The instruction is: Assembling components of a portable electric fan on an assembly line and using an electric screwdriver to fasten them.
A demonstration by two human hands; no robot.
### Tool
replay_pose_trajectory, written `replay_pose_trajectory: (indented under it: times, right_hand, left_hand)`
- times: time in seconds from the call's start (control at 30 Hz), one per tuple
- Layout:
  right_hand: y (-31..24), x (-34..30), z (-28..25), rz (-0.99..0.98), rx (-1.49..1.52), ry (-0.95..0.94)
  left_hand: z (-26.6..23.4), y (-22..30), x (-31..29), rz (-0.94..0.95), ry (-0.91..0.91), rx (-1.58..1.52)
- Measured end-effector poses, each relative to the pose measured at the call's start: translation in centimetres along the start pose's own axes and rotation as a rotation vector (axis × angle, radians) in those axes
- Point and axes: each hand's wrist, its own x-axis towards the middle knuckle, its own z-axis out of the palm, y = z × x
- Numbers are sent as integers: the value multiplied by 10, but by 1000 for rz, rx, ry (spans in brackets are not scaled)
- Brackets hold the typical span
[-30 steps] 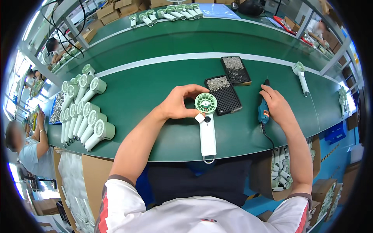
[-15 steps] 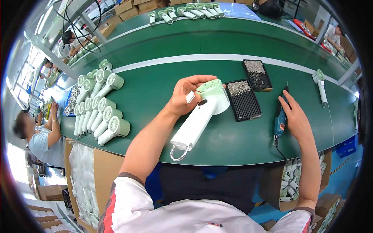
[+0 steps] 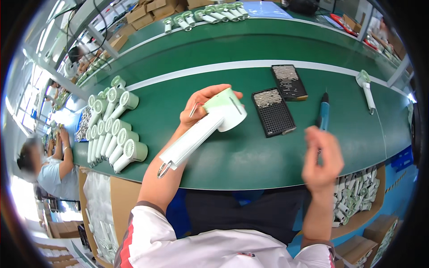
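At far left, a cluster of handheld fans [image 3: 111, 129] lies on the green worktop [image 3: 250, 147]. The left hand [image 3: 199, 107] grips a white handheld fan [image 3: 201, 129], lifted and tilted. Right of it lie two black screw trays [image 3: 279, 100] and a blue screwdriver [image 3: 323, 114]. The right hand [image 3: 322, 158] hovers, blurred, fingers loosely curled, empty.

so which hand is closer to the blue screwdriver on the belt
Right. The right hand hangs open just below the blue screwdriver, near its lower end but not holding it. The left hand is farther off to the left, holding a white handheld fan.
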Motion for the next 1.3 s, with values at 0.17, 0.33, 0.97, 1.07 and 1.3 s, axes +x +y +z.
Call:
replay_pose_trajectory:
  times: [0.17,0.33,0.97,1.07,1.3]
  right_hand:
    - [-62,-16,28,499,954,-403]
    - [-66,31,13,694,851,-800]
    - [129,63,-67,212,-409,-55]
    - [215,59,-92,234,-643,-107]
    - [300,38,-78,360,-794,-236]
  left_hand:
    - [14,1,-4,32,184,232]
    - [13,-5,-8,171,273,676]
    - [43,-15,-3,514,94,1211]
    - [40,-21,1,471,114,1231]
    - [25,-19,-3,356,192,1277]
